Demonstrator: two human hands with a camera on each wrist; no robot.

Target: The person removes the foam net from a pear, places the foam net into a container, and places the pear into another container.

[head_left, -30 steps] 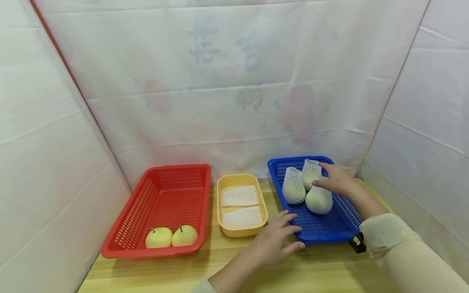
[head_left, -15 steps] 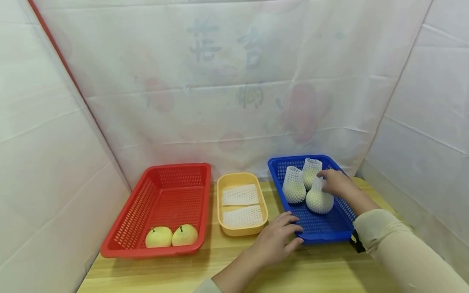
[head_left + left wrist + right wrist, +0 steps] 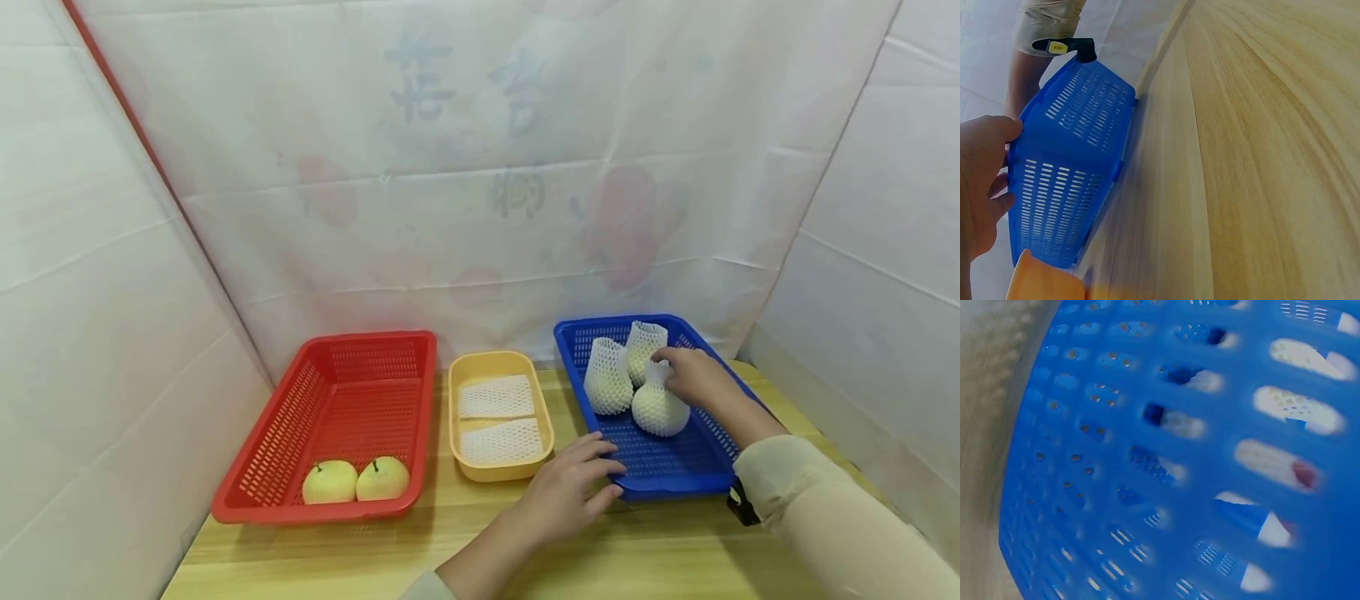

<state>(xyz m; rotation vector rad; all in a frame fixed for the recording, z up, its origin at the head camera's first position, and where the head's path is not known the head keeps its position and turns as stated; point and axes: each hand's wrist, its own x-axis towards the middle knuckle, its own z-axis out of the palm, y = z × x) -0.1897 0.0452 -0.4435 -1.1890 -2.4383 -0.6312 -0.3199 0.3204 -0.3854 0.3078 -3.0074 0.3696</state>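
In the head view, my right hand (image 3: 699,382) pinches the top of the foam net on the front wrapped pear (image 3: 660,410). This pear sits in the blue basket (image 3: 667,485) with two other netted pears, one at left (image 3: 608,392) and one behind (image 3: 642,354). My left hand (image 3: 567,490) holds the near left corner of that basket, fingers over the rim. In the left wrist view, its thumb and fingertips (image 3: 1002,203) lie at the basket's rim. The right wrist view is filled by the basket's slotted wall (image 3: 1147,444), which hides the hand.
A red basket (image 3: 420,408) at left contains two bare yellow pears (image 3: 330,482). Between the baskets, a yellow tray (image 3: 454,417) holds two flat white foam nets (image 3: 497,397). White cloth walls (image 3: 480,233) enclose the wooden table (image 3: 480,550) at the back and sides.
My right hand has come down from above the front pear and closed its fingers on its net top. My left hand has settled onto the blue basket's corner. The head view shifted slightly.
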